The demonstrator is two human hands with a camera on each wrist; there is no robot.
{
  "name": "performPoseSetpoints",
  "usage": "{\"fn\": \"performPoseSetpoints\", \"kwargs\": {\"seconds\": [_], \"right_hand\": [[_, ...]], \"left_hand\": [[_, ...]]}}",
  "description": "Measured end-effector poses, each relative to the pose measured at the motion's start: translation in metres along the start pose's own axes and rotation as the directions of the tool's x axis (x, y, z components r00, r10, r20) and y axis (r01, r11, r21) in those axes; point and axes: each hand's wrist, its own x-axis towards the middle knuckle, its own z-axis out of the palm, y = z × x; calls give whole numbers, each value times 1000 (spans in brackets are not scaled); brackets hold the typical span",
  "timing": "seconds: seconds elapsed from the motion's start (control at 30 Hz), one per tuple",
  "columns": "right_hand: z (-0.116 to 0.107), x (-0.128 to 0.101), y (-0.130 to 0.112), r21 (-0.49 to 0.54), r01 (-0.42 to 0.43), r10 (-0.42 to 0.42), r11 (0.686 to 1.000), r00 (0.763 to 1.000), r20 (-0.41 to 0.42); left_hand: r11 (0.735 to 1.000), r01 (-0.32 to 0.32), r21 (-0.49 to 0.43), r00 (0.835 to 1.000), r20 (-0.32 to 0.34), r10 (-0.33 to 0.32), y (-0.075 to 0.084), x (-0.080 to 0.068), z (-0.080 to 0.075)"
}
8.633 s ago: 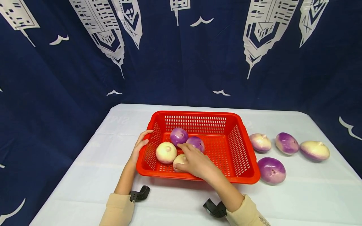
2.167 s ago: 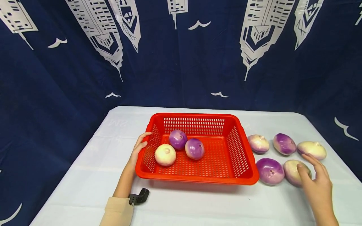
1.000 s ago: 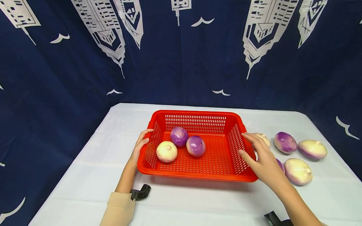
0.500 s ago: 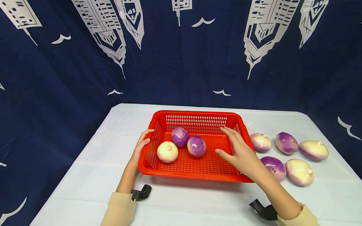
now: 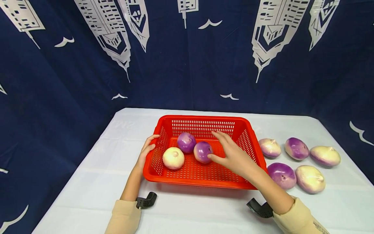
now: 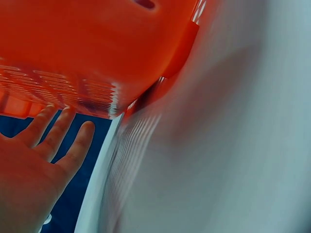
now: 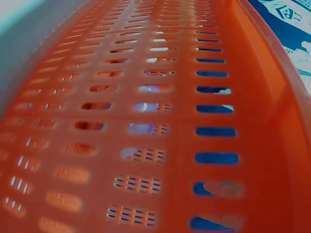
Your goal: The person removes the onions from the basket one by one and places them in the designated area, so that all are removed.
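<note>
My left hand (image 5: 144, 152) rests at the left rim of the red plastic basket (image 5: 204, 185); in the left wrist view its straight fingers (image 6: 73, 150) reach the basket's outer wall. Over the basket's inside, my right hand (image 5: 235, 157) is spread, holding nothing, thumb tip right at a purple turnip (image 5: 201, 152). Another purple turnip (image 5: 186, 142) and a pale turnip (image 5: 173, 158) sit to its left. Through the slotted wall (image 7: 180, 116) in the right wrist view, bits of purple show; most of the right hand is hidden there.
Right of the basket on the white-covered table (image 5: 73, 195) lie several turnips: a purple one (image 5: 281, 175) and a pale one (image 5: 310, 178) in front, with a pinkish one (image 5: 269, 148), a purple one (image 5: 296, 148) and a cream one (image 5: 325, 155) behind. A dark blue curtain (image 5: 181, 74) hangs behind.
A pale turnip once under my right hand in the basket now lies in the right group. That hand has since come back left over the basket. The left hand stays at the rim.
</note>
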Motion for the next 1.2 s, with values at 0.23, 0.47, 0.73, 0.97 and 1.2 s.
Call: {"fn": "performPoseSetpoints", "kwargs": {"seconds": [0.23, 0.47, 0.73, 0.97, 1.2], "right_hand": [[7, 10, -7, -6, 10, -9, 1000, 999, 48], [11, 19, -12, -43, 15, -10, 999, 995, 96], [16, 27, -10, -83, -3, 17, 997, 986, 165], [24, 31, -4, -106, -13, 31, 994, 985, 171], [33, 34, 3, -83, -18, 30, 996, 988, 149]], "left_hand": [[1000, -3, 2, 1000, 9, 3, 0, 0, 0], [1000, 5, 15, 1000, 13, -5, 1, 0, -1], [1000, 3, 16, 1000, 23, -4, 1, 0, -1], [1000, -3, 22, 1000, 21, 2, 1, 1, 0], [1000, -6, 15, 1000, 20, 6, -1, 0, -2]]}}
